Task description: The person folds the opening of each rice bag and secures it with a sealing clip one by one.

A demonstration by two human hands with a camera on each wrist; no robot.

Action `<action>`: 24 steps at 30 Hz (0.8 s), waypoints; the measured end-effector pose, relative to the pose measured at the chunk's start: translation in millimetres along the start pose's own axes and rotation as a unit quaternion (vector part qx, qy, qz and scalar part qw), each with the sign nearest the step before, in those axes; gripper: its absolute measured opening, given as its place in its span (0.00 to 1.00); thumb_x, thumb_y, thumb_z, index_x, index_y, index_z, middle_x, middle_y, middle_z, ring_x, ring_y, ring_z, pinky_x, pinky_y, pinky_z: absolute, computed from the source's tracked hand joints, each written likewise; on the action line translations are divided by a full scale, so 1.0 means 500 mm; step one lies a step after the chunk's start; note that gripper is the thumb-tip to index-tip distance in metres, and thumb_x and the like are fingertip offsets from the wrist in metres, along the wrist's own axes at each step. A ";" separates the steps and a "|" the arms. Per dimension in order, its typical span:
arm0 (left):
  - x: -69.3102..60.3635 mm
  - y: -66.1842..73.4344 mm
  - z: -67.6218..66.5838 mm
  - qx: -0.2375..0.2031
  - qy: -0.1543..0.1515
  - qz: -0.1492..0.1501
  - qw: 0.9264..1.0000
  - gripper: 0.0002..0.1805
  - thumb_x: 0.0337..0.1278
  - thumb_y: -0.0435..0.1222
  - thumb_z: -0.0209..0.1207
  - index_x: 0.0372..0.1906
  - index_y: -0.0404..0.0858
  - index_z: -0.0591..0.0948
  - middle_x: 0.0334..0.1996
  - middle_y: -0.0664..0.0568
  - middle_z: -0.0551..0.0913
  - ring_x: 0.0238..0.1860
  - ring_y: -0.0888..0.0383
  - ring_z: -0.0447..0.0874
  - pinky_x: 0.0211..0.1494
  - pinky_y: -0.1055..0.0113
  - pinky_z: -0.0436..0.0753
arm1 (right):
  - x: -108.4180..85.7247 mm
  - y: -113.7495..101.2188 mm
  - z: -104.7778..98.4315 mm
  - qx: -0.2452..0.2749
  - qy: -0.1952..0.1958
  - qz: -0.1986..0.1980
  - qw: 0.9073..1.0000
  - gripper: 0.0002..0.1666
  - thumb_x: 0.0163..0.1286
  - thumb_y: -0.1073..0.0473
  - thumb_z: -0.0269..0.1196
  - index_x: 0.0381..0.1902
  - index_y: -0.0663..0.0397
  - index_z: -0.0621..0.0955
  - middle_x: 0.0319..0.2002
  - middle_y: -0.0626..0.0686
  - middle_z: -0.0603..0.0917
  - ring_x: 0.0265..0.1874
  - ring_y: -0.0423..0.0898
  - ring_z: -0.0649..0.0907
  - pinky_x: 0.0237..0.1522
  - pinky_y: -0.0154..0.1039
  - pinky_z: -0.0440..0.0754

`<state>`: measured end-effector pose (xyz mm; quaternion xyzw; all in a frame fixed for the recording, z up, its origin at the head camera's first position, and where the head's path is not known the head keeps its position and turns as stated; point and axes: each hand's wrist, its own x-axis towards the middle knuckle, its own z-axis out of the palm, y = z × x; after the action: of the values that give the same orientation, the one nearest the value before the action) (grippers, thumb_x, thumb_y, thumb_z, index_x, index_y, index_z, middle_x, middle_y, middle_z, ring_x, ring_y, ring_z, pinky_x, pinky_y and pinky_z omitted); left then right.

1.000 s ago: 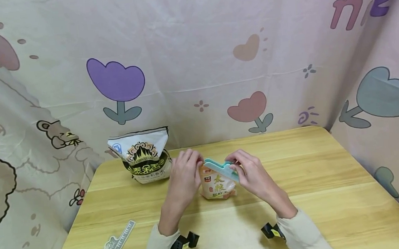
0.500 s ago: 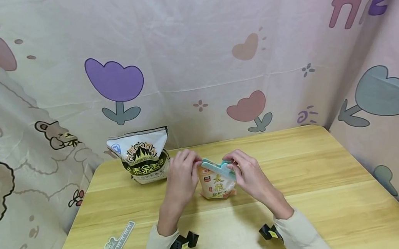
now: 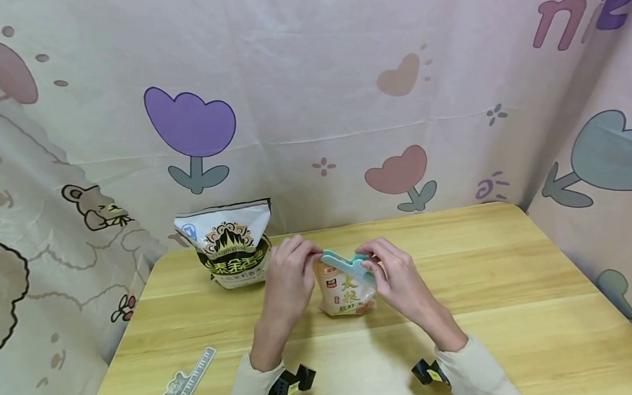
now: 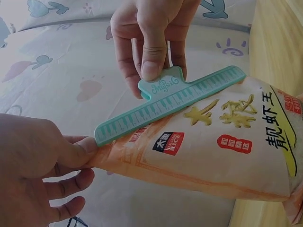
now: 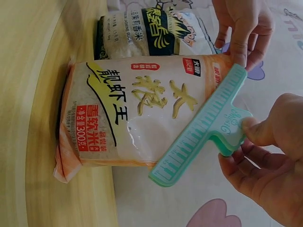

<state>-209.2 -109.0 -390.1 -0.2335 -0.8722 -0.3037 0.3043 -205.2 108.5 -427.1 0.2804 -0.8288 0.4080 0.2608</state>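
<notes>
Where everything else sits in front of it, pale printed cloth [image 3: 288, 120] fills the background and the side walls: purple, red and grey-blue flowers, hearts, a bear, the letters "ne". Next down, wooden table [image 3: 480, 265], light yellow grain, rounded far corners. Then the big rice bag [image 3: 228, 243], white with black and gold print, upright near the far edge, left of my hands. Pale sleeves [image 3: 477, 373] next, a small black device [image 3: 290, 384] at each wrist. Small rice bag [image 3: 346, 299], orange and cream with gold characters, red labels and a yellow band, stands on the table between my hands, right of the big one and nearer me. Left hand [image 3: 291, 276]: thumb and finger pinch the small bag's top corner, right by one end of the green clip [image 5: 201, 125]; other fingers bent loosely, off the bag. Right hand [image 3: 395, 274]: thumb on the "Music" tab, fingers behind it, gripping the clip by that tab. Clip itself: mint green, piano-key print, slanting across the small bag's top, its left end higher in the head view. Can't tell how firmly it bites. Grey clip [image 3: 188, 384], similar shape, lies flat on the table at lower left, well apart from both hands, cut off by the frame's bottom edge.
</notes>
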 end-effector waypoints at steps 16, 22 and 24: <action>0.000 -0.007 -0.006 -0.008 -0.023 -0.003 1.000 0.08 0.57 0.25 0.69 0.35 0.40 0.87 0.35 0.54 0.84 0.41 0.53 0.79 0.44 0.57 0.75 | 0.001 -0.001 -0.009 0.009 -0.024 -0.001 1.000 0.15 0.67 0.74 0.67 0.51 0.63 0.82 0.47 0.53 0.83 0.44 0.47 0.85 0.43 0.38 0.86; 0.000 -0.008 -0.004 0.007 -0.036 -0.010 0.999 0.08 0.59 0.26 0.68 0.37 0.41 0.86 0.38 0.53 0.85 0.43 0.52 0.79 0.46 0.55 0.76 | 0.001 -0.002 -0.013 0.005 -0.031 -0.005 0.999 0.16 0.67 0.70 0.69 0.52 0.59 0.82 0.48 0.52 0.84 0.46 0.46 0.84 0.47 0.45 0.86; -0.001 -0.009 -0.003 0.013 -0.039 -0.011 0.999 0.08 0.59 0.26 0.68 0.37 0.41 0.86 0.39 0.53 0.85 0.43 0.52 0.79 0.46 0.55 0.76 | 0.002 -0.004 -0.012 0.005 -0.029 -0.006 1.000 0.16 0.68 0.68 0.69 0.52 0.56 0.82 0.48 0.50 0.83 0.47 0.45 0.84 0.49 0.46 0.85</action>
<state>-210.7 -113.3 -391.2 -0.2314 -0.8897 -0.2862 0.2700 -203.2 112.2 -422.4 0.2988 -0.8322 0.4021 0.2376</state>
